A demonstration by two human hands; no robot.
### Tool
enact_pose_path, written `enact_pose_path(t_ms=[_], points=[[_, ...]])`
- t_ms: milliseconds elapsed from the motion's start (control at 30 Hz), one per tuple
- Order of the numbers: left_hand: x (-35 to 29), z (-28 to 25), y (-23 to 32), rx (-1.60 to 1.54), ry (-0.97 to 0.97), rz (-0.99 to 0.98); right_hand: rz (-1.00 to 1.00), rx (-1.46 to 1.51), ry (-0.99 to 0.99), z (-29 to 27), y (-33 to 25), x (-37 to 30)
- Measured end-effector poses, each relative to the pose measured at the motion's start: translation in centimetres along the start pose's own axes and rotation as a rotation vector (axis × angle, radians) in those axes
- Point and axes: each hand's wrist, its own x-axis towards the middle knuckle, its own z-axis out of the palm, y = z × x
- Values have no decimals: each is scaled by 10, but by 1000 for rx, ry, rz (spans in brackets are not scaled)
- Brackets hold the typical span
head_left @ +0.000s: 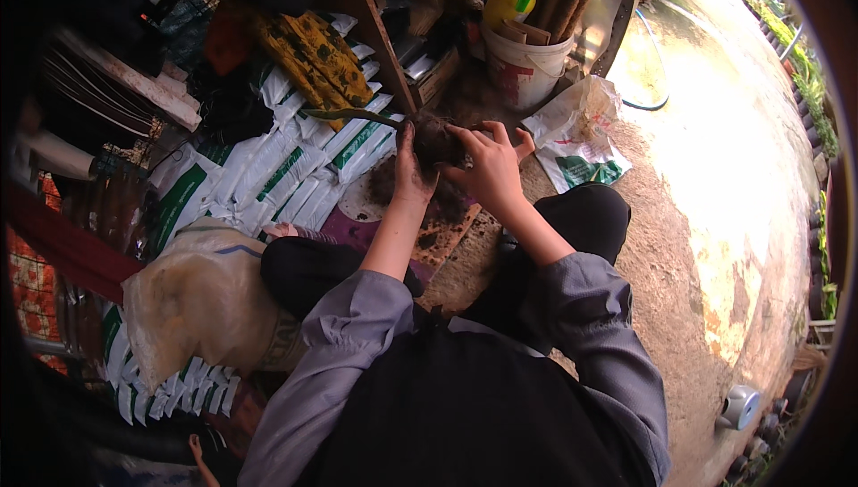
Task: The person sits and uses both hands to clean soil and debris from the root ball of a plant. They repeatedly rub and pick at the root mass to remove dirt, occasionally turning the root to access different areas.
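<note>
A dark, soil-covered root ball [432, 140] sits between my two hands, with a thick green stem [350, 115] reaching out from it to the left. My left hand [415, 168] cups its left side and underside. Against its right side rests my right hand [492, 162], fingers curved, some of them raised off the soil. Below the hands, loose dark soil [444, 210] lies scattered over a purple sheet [357, 230] on the ground.
White-and-green packed bags [290, 170] lie stacked at the left, near a large translucent sack [206, 295]. At the back stands a white bucket [523, 67] holding a yellow spray bottle [509, 0]. A crumpled plastic bag [581, 134] lies right of my hands.
</note>
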Motion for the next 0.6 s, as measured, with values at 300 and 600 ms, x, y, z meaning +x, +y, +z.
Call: enact_pose_path(t_ms=[300,600], points=[[-51,21,33,261,-86,192,178,68,128,15,-22,-30],[-59,28,28,313,-152,295,408,279,291,28,-61,-58]])
